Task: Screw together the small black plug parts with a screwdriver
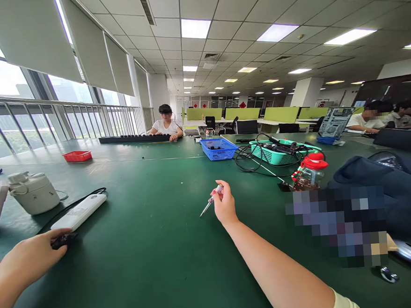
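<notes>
My right hand [224, 204] is stretched out over the green table [156, 251], closed round a small screwdriver [211, 200] with a clear red handle; its metal tip points down to the left. My left hand [33, 257] rests low at the left, fingers pinched on a small black plug [64, 239] at the end of a black cable. Just beyond that hand lies a white power strip [79, 212].
A white rice cooker [34, 192] stands at the left. A red tray [77, 156], a blue basket [219, 149] and a teal basket [279, 152] with cables sit further back. A red-capped bottle [310, 171] and dark blue cloth [387, 188] lie at the right. People sit at the far end and right.
</notes>
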`<state>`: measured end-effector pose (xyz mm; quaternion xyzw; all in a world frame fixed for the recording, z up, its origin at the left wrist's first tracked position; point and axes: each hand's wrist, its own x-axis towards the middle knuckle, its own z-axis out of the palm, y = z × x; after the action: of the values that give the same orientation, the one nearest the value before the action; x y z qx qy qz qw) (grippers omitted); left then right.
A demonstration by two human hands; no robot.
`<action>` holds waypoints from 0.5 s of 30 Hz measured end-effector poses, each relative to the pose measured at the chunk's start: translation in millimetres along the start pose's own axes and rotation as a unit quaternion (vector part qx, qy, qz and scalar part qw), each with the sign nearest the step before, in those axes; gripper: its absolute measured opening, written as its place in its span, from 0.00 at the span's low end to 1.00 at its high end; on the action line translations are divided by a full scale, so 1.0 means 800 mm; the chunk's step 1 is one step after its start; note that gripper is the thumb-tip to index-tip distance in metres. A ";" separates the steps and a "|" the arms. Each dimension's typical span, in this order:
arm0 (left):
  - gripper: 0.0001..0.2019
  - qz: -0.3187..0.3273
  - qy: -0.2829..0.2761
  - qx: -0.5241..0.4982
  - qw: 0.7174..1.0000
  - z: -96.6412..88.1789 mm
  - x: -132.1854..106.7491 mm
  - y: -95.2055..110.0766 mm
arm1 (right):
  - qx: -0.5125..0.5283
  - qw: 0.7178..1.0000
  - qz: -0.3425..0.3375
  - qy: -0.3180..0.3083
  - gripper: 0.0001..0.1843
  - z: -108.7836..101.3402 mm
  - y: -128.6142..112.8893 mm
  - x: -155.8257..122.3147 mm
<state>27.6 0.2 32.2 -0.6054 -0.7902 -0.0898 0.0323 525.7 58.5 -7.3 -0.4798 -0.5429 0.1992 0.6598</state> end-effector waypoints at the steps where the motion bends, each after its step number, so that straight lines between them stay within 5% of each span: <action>1: 0.27 -0.006 -0.006 0.004 1.000 -0.001 -0.001 0.001 | 0.001 1.000 -0.002 0.000 0.18 0.000 0.001 0.000; 9: 0.32 -0.025 -0.074 0.010 0.997 -0.017 -0.013 0.026 | 0.002 1.000 0.006 -0.004 0.18 0.000 0.001 0.000; 15: 0.28 -0.004 -0.061 0.023 0.998 -0.023 -0.018 0.042 | 0.001 1.000 0.011 -0.004 0.19 0.002 0.001 0.000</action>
<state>62.7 -8.3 51.4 -0.6054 -0.7952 -0.0349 -0.0021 524.8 59.4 -8.0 -0.4842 -0.5399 0.2089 0.6560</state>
